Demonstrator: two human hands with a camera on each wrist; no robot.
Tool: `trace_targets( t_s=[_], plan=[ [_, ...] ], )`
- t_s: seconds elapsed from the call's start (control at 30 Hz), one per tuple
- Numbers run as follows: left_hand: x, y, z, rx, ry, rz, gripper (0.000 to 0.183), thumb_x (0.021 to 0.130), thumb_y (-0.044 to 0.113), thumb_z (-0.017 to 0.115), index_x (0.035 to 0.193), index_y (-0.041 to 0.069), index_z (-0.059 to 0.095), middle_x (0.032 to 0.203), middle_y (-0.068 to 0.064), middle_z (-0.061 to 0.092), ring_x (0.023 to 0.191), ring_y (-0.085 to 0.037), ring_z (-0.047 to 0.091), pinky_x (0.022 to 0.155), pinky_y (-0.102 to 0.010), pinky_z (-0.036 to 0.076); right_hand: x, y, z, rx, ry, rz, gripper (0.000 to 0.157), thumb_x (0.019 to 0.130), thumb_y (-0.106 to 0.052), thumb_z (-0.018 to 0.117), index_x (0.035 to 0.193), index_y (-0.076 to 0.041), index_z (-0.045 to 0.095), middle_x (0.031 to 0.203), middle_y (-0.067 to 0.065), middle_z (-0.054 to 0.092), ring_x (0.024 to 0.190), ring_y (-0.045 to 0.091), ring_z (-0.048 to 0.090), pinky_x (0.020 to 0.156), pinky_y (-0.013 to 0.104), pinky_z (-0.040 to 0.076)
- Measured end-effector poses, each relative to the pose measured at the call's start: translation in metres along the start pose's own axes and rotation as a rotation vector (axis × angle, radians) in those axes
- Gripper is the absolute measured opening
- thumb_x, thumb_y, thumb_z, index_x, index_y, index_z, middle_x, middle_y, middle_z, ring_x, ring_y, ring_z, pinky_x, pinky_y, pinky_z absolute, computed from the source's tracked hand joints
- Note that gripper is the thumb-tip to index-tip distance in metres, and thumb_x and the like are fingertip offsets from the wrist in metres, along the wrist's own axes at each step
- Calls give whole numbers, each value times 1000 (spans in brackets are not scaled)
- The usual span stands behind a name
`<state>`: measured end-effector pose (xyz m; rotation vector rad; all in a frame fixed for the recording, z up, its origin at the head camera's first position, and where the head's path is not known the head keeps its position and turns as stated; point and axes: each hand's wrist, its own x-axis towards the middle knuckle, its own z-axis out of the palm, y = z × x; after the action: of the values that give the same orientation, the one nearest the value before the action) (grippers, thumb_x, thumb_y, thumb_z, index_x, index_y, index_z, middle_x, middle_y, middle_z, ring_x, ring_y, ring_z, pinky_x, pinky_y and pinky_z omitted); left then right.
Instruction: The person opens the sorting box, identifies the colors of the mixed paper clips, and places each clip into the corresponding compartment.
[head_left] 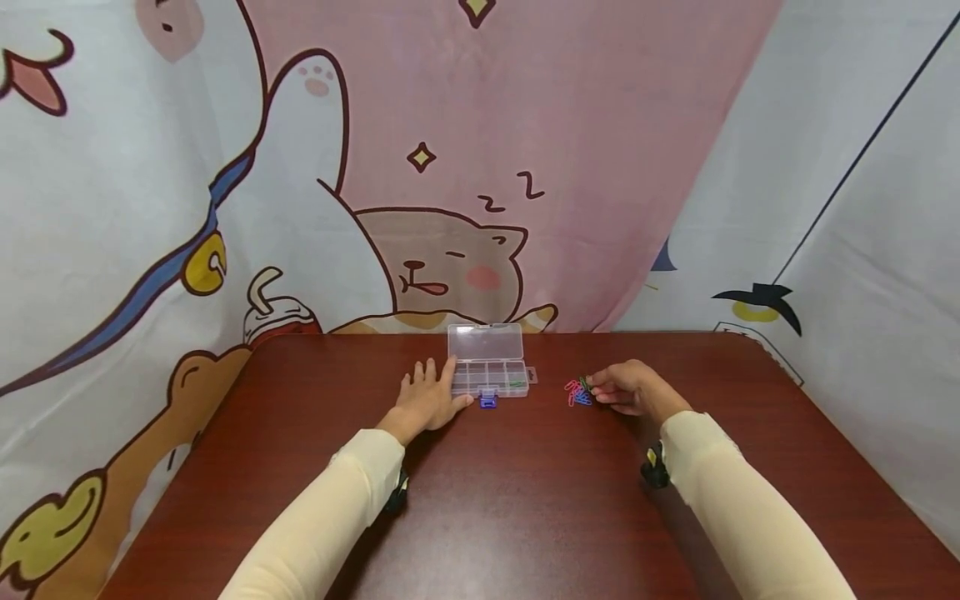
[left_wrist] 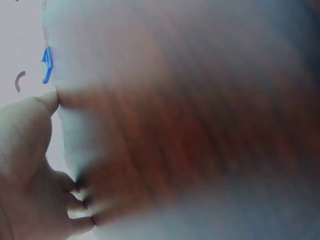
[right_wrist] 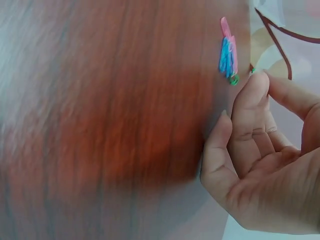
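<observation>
A clear plastic compartment box point(head_left: 486, 390) stands on the table with its lid point(head_left: 486, 342) raised at the back. Green paper clips point(head_left: 517, 384) lie in its front right compartment. My left hand point(head_left: 429, 396) rests at the box's left side with fingers spread and straight, the thumb near the front corner. To the right of the box is a small pile of pink paper clips point(head_left: 572, 388) and blue paper clips point(head_left: 582, 398). Over the pile's right edge, my right hand point(head_left: 626, 387) pinches a green paper clip point(right_wrist: 253, 70) between thumb and fingertip; most of the clip is hidden.
A blue latch point(head_left: 488, 401) sticks out at the box's front, and a clear hanging tab point(head_left: 532, 375) at its right side. The dark red-brown table point(head_left: 495, 500) reaches back to a cloth point(head_left: 600, 167) printed with cartoon animals.
</observation>
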<state>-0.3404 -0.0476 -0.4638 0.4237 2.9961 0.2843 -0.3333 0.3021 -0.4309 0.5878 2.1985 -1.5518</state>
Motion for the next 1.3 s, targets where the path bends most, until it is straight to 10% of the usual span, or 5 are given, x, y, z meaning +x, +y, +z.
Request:
trace_targets(
  t_s=[0.43, 1.03, 1.3],
  plan=[
    [2, 0, 1, 16, -2, -9, 83, 95, 62, 44, 157, 19, 11, 158, -23, 21, 145, -43, 19, 115, -57, 18, -11, -30, 25, 79, -142, -71, 14, 91, -26, 69, 91, -12, 70, 70, -6, 71, 62, 5, 67, 69, 31, 52],
    [0, -1, 0, 18, 22, 7, 82, 95, 62, 45, 157, 18, 13, 156, -25, 24, 144, -44, 20, 114, -58, 20, -6, -53, 68, 104, -171, -120, 41, 89, -20, 69, 124, 2, 62, 66, -5, 69, 55, 4, 64, 58, 25, 51],
    [-1, 0, -1, 6, 14, 5, 83, 95, 61, 46, 157, 17, 12, 156, -25, 23, 145, -44, 19, 114, -58, 19, -5, -56, 79, 77, -154, -138, 32, 89, -18, 70, 114, 1, 67, 68, -2, 71, 57, 6, 65, 62, 28, 51]
  ],
)
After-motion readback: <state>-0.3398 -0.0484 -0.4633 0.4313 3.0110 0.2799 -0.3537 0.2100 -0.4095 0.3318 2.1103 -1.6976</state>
